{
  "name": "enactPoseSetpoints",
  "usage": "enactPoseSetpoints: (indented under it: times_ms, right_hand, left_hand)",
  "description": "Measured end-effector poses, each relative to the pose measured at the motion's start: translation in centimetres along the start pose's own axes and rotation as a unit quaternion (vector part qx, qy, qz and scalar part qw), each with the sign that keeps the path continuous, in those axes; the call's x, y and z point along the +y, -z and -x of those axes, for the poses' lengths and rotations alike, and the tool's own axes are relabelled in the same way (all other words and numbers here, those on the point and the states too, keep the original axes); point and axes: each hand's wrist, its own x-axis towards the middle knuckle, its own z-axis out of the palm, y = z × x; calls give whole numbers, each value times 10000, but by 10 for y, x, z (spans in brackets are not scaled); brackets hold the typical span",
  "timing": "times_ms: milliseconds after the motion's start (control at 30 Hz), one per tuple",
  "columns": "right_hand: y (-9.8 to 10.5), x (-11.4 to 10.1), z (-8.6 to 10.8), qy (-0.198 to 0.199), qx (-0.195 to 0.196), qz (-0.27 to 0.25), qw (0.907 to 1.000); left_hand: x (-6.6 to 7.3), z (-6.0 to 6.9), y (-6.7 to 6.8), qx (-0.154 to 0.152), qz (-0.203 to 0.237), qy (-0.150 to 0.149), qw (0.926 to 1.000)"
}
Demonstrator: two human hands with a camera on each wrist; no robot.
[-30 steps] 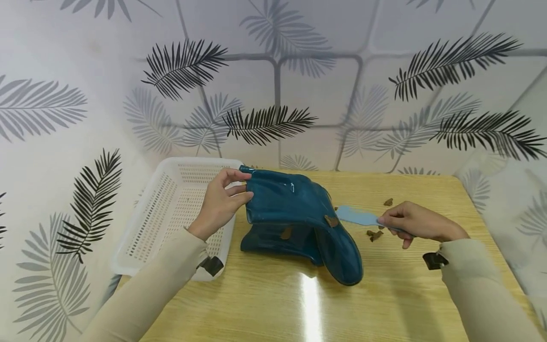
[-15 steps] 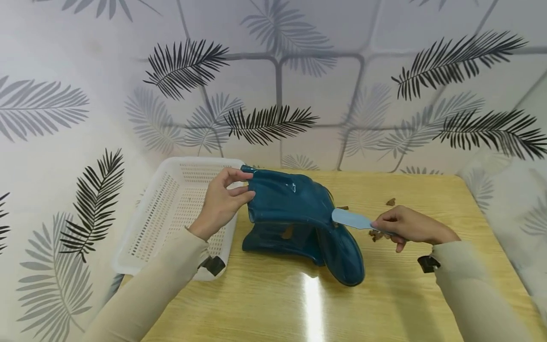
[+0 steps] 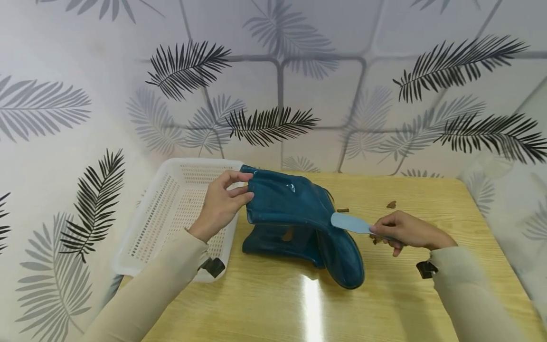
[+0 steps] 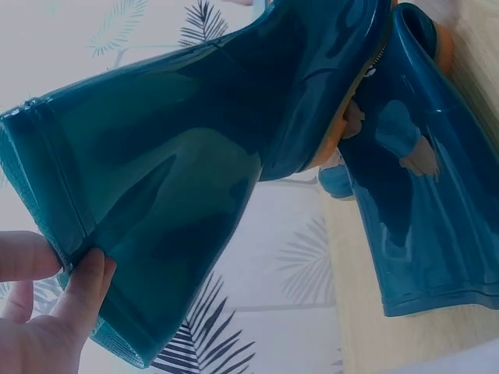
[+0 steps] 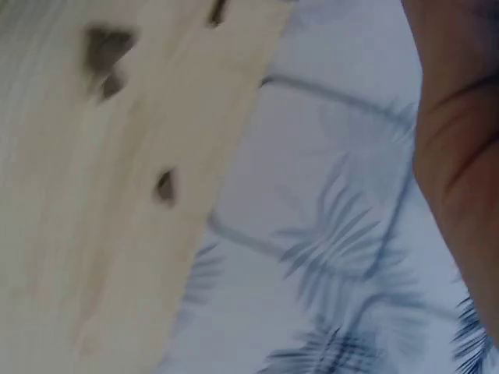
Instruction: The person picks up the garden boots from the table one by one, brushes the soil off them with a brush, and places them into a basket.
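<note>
Thumb and fingers of my left hand (image 3: pixel 224 202) pinch the rim of a glossy teal rubber boot (image 3: pixel 282 197), its shaft raised and pointing left. Just beneath lies a second teal boot (image 3: pixel 278 240), with a brown dirt patch on its shaft. In the left wrist view, the held boot (image 4: pixel 179 156) shows an orange sole edge, and the other boot (image 4: pixel 437 226) bears the brown patch (image 4: pixel 421 158). My right hand (image 3: pixel 410 230) grips a light blue scraper (image 3: pixel 350 222), its flat blade against the boots near the ankle. The right wrist view misses the scraper.
A white perforated basket (image 3: pixel 136 237) stands on the left. Brown crumbs (image 3: pixel 391 204) lie scattered across the wooden table (image 3: pixel 239 304), one thin piece (image 3: pixel 343 210) close behind the blade. A leaf-patterned wall covering rises behind the table.
The scraper has moved slightly left and down onto the boot. A brown patch seen there earlier is no longer visible. My left hand keeps its hold on the boot's rim.
</note>
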Motion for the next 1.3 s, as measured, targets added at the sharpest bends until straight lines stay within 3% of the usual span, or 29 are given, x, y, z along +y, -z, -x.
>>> enactPoseSetpoints:
  times_ms: [200, 400, 567, 700, 833, 1067, 1167, 1300]
  right_hand:
    - [10, 17, 22, -402, 428, 199, 9981]
    - [0, 5, 5, 3, 349, -11, 9994]
    - [-7, 8, 3, -107, 285, -210, 9993]
    - [-3, 17, 16, -297, 602, -6, 9977]
    - [0, 19, 21, -289, 875, 233, 9955]
    - [0, 15, 20, -353, 1009, 209, 9941]
    - [0, 15, 20, -313, 1047, 238, 9937]
    - [1, 16, 20, -381, 1130, 245, 9926]
  left_hand:
    - [-4, 0, -1, -41, 37, -20, 10000]
    - [-1, -2, -5, -81, -70, -144, 9998]
    - [4, -3, -9, -23, 219, -130, 9997]
    - [14, -9, -19, -33, 633, -477, 9969]
    - [30, -13, -33, 3, 1431, -739, 9869]
    - [59, -8, -53, -235, 2613, -666, 9627]
    - [71, -7, -55, -312, 2919, -772, 9528]
    - [84, -5, -51, -293, 3076, -912, 9467]
